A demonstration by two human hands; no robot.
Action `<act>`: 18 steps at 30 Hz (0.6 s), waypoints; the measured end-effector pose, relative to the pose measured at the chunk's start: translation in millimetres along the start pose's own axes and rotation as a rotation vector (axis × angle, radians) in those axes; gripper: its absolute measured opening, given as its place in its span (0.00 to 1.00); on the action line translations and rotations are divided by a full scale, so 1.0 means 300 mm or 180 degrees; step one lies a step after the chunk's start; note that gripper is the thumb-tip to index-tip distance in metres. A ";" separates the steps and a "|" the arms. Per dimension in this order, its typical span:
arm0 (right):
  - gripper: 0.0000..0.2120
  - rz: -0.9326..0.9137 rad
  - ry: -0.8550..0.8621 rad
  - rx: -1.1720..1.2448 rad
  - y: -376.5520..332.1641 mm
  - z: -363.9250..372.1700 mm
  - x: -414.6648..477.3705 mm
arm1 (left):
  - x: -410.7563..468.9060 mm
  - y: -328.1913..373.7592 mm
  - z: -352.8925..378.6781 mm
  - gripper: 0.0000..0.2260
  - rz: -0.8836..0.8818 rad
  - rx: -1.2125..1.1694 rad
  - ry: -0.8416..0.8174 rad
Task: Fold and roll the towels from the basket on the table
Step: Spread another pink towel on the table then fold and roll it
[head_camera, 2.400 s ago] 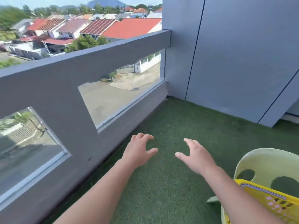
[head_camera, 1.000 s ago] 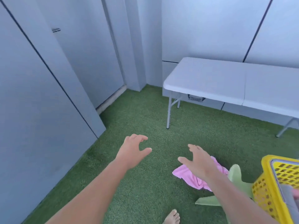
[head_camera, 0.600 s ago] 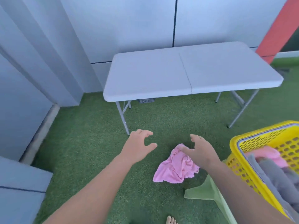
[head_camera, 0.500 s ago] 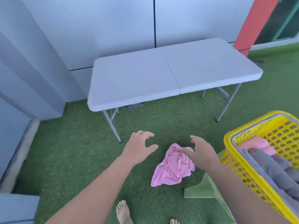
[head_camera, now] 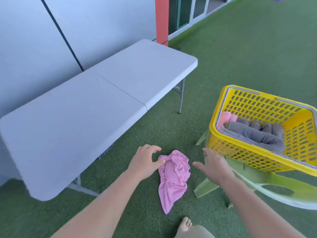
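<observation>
A crumpled pink towel [head_camera: 173, 177] lies on the green turf between my two hands. My left hand [head_camera: 145, 162] hovers at its left edge with loosely curled fingers and holds nothing. My right hand [head_camera: 212, 165] is stretched out to the towel's right, fingers relaxed and empty. A yellow perforated basket [head_camera: 248, 152] sits on a pale green plastic chair [head_camera: 267, 188] at the right; it contains grey towels [head_camera: 255, 133] and a pink towel [head_camera: 226, 117]. The white folding table [head_camera: 96, 107] stands at the left with a bare top.
Grey wall panels run behind the table, with an orange post [head_camera: 161, 19] at its far end. Green turf [head_camera: 248, 48] stretches away to the upper right. My bare foot [head_camera: 185, 225] stands on the turf below the pink towel.
The view has swung right from the balcony railing to the table and basket. Both hands stay stretched out in front, now framing the pink towel on the ground.
</observation>
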State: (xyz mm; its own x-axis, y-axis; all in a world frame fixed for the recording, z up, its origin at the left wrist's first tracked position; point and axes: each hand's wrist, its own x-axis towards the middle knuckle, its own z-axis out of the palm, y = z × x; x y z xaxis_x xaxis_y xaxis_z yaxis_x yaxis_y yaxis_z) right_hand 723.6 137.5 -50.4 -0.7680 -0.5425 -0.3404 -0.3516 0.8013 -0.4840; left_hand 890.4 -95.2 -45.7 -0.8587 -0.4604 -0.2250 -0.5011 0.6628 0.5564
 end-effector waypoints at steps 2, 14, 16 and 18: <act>0.40 0.0082 0.0000 0.0092 -0.003 0.037 0.016 | 0.061 -0.008 0.005 0.22 0.0147 0.0064 -0.0130; 0.41 0.0568 -0.0234 0.0499 0.099 0.388 0.384 | 0.561 -0.188 0.295 0.23 0.0444 0.0172 -0.0781; 0.41 0.0669 -0.0197 0.0523 0.143 0.476 0.462 | 0.648 -0.243 0.394 0.21 0.0487 0.0184 -0.0931; 0.41 0.0702 -0.0223 0.0537 0.195 0.584 0.542 | 0.741 -0.313 0.512 0.20 0.0493 0.0182 -0.1053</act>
State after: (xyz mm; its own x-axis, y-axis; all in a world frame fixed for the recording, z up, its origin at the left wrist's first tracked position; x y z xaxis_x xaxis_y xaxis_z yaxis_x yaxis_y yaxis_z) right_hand 671.8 52.0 -275.4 -0.7750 -0.3807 -0.5045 -0.0815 0.8518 -0.5175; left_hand 730.2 -169.1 -270.6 -0.9084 -0.1423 -0.3931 -0.3595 0.7459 0.5608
